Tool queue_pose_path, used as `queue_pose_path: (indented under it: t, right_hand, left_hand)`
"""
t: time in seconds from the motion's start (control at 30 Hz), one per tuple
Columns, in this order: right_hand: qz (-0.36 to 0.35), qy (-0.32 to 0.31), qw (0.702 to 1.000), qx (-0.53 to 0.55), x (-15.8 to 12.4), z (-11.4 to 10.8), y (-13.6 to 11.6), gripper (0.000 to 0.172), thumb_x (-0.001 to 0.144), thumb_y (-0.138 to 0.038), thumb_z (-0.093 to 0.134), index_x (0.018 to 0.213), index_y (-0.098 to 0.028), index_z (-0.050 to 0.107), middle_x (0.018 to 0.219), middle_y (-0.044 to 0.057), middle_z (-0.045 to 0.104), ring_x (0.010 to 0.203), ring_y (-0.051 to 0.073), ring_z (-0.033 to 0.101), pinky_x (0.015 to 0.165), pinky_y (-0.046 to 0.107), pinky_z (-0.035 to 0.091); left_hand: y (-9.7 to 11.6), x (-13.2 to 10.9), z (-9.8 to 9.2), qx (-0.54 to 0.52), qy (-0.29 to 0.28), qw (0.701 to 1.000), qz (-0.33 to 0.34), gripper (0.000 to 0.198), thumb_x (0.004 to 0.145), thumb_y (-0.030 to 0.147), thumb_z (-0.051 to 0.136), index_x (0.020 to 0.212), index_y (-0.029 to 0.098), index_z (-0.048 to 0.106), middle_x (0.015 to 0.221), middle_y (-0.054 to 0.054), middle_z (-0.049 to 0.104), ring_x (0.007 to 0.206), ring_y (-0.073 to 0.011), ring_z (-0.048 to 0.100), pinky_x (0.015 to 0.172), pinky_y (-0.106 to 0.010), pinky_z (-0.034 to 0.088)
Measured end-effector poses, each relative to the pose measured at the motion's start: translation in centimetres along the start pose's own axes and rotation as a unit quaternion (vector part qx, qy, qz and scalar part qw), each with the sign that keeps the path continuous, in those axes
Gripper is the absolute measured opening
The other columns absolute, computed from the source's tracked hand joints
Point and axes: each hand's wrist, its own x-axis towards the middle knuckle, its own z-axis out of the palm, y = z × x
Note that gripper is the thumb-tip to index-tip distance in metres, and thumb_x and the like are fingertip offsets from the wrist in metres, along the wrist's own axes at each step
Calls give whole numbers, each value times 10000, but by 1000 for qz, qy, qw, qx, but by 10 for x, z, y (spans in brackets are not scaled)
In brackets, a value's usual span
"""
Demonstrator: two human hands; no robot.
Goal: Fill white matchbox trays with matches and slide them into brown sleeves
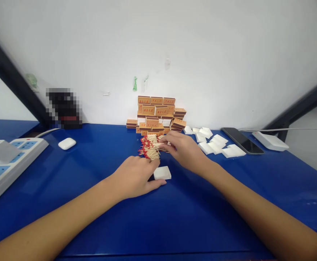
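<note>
On the blue table, my left hand (136, 175) grips a small white matchbox tray (163, 173) at its left end, thumb along the near side and fingers at the far side. Just beyond it lies a heap of red-tipped matches (149, 145). My right hand (184, 148) reaches over the heap's right side, thumb and index finger pinched together on some matches; how many cannot be made out. Behind the heap, orange-and-brown matchbox sleeves (151, 110) are stacked against the wall. To the right of my right hand lie several loose white trays (214, 145).
A black phone (242, 140) and a white box (270, 140) with a cable lie at the right. On the left are a white earbud case (67, 143), a power strip (19, 156) and a blurred dark object (64, 108). Black metal frames (14, 72) flank the table.
</note>
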Motion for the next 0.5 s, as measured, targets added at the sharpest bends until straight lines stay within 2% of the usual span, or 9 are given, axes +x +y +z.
queue_pose_path:
  t: [0.1,0.17,0.27,0.33,0.4,0.5]
  right_hand:
    - [59,10,995,75,-6,-12,4,121,1002,-261,639,944,-191,719,891,37,704,757,164,596,718,311,460]
    - [116,-4,983,145,-12,-18,5,164,987,-325,660,929,-196,742,888,36,728,740,163,598,689,309,462]
    - [178,-59,945,268,-21,-22,3,263,959,-446,685,953,-195,765,918,43,754,764,171,629,682,310,481]
    - [190,-106,924,316,-26,-22,0,290,946,-474,695,962,-196,774,908,39,752,767,168,635,691,310,490]
    - [186,-148,918,316,-29,-22,-5,255,948,-447,700,959,-207,785,831,17,726,721,153,605,665,297,472]
    - [162,-175,936,260,-32,-23,-12,180,961,-377,698,935,-224,788,749,-12,672,635,128,519,587,274,402]
  left_hand:
    - [-2,0,5,-10,17,1000,-17,442,987,606,577,1108,191,667,870,-84,770,764,-293,743,605,-342,468]
    - [-3,1,8,-21,24,999,-28,471,982,624,581,1153,196,680,895,-89,778,785,-293,748,617,-337,474]
    - [-5,3,9,-42,28,998,-42,519,956,663,598,1185,208,693,904,-84,781,800,-290,749,612,-328,463]
    - [-6,4,7,-57,25,997,-42,544,911,693,641,1165,216,705,884,-70,775,776,-278,739,590,-316,439]
    - [-8,5,2,-71,17,997,-38,535,866,695,691,1108,219,721,819,-47,751,705,-246,707,554,-304,395]
    - [-10,6,-4,-99,4,995,-32,411,859,609,733,999,223,731,711,-6,690,610,-193,635,525,-292,343]
